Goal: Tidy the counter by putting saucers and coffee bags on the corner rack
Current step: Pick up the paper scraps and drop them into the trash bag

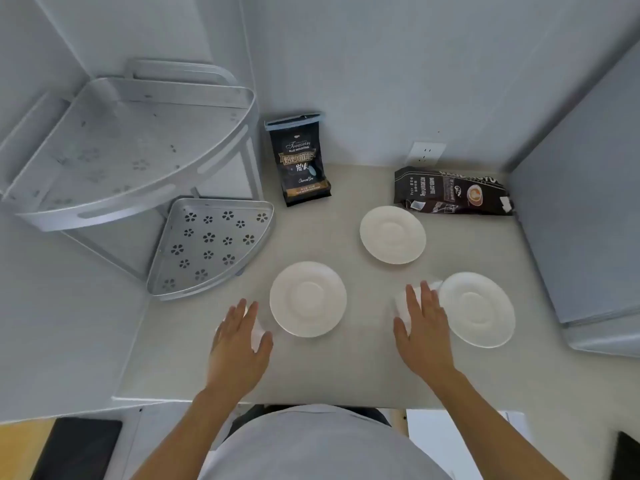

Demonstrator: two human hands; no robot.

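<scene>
Both hands are down low over the near part of the surface (346, 368), palms down, fingers spread and gripping nothing. Left hand (239, 344) sits just beside the near-left saucer (307, 298), thumb reaching toward its rim; whether it actually touches, I cannot tell. Right hand (424, 327) lies between that saucer and the near-right saucer (477, 309), fingertips close to the right one's edge. Something pale and blurred shows under each hand, too smeared to identify.

Further back, a third saucer (392, 234) rests alone on the surface, well apart from the other two. All three are white, flat and empty.

Behind them come the coffee bags. One dark bag (300, 161) stands upright against the back wall, a clip across its top, just to the right of the rack. Another dark bag (450, 195) lies on its side at the back right, just behind the far saucer and near a wall socket (425, 152).

Over in the left corner stands the corner rack (131, 143), silver, two tiers. Its lower shelf (211, 244), punched with flower-shaped holes, holds nothing, and the upper shelf is bare too. A grey panel (581, 220) closes off the right side.
</scene>
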